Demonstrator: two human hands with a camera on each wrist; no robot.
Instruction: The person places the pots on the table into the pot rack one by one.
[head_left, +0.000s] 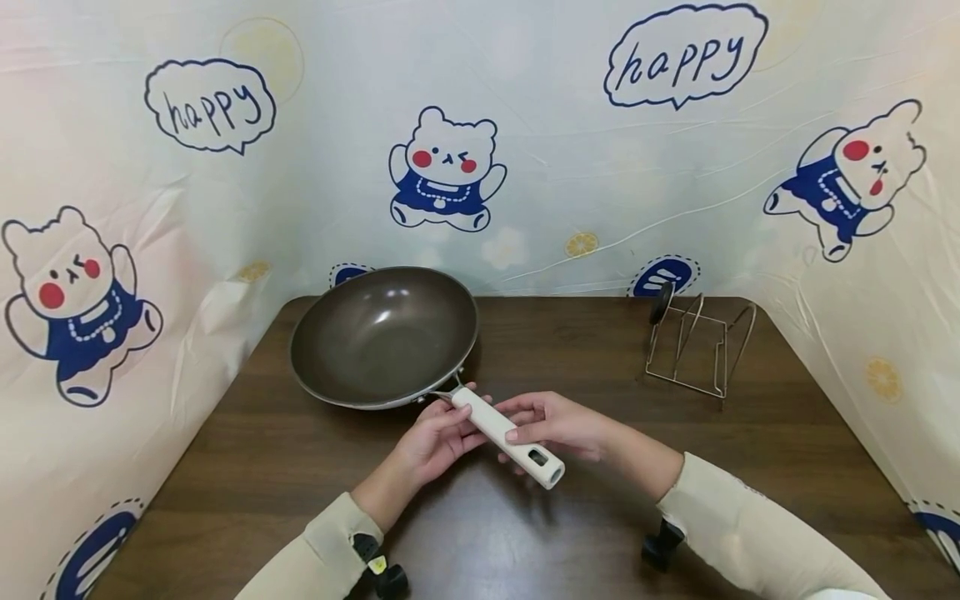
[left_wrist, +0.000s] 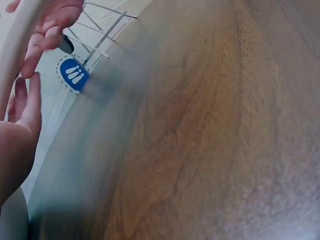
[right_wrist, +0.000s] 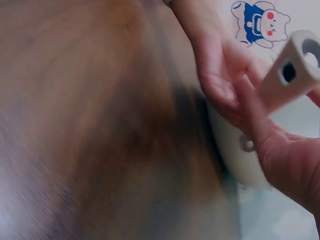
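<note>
On the table [head_left: 600, 517], two hands, left hand [head_left: 438, 437] and right hand [head_left: 555, 425], grip one pan's handle [head_left: 510, 437]; one rack [head_left: 697, 346] beside.

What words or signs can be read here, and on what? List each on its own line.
"happy" in a speech bubble, left side of the backdrop.
"happy" in a second bubble, upper right of the backdrop.
A blue badge behind the rack bears white marks, not letters.
The pan and its handle show no text.

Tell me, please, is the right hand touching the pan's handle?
Touching: in the head view the right hand wraps its fingers over the white handle of the pan.
</note>
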